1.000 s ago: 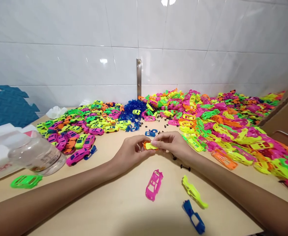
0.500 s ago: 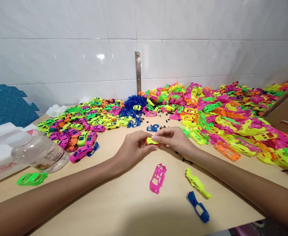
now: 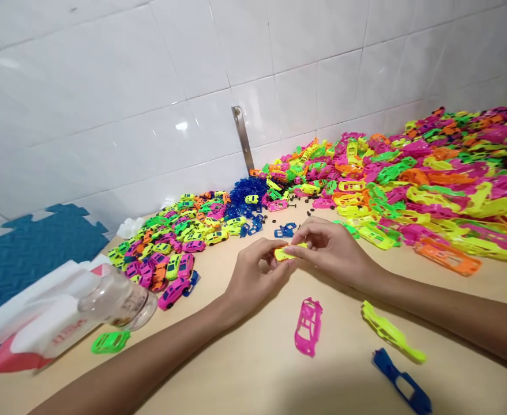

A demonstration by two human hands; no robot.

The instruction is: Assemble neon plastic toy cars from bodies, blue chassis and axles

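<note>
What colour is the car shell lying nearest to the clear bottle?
Green, best in head view.

The car [image 3: 290,252] is a small plastic toy, bright yellow on the exposed face, with an orange section along the far edge at the left end. It is gripped by both hands: fingers of the left hand at the left end, fingers of the right hand at the right end. Its long axis runs roughly left to right, just above or on the bench; the exact clearance cannot be determined. The fingers partly cover it, and the wheels appear hidden.
</note>
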